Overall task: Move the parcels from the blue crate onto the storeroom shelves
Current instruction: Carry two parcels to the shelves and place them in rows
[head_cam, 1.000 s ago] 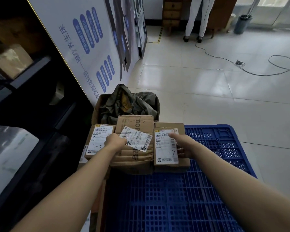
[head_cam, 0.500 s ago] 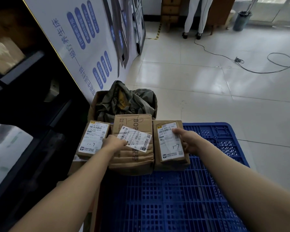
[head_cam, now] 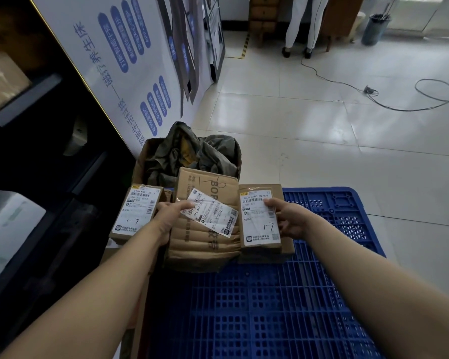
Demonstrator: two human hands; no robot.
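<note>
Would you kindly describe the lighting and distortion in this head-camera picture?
Head view: window light glares on the floor tiles; the shelves at left sit in deep shadow. Head view: wide-angle distortion swells the forearms near the corners. Head view: labels read sharp on the middle parcel in the left hand and right parcel in the right hand.

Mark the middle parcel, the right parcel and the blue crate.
middle parcel [head_cam: 205, 251]: head view, on the creased cardboard below its label.
right parcel [head_cam: 257, 229]: head view, on its white label.
blue crate [head_cam: 270, 307]: head view, on bare grid.
</note>
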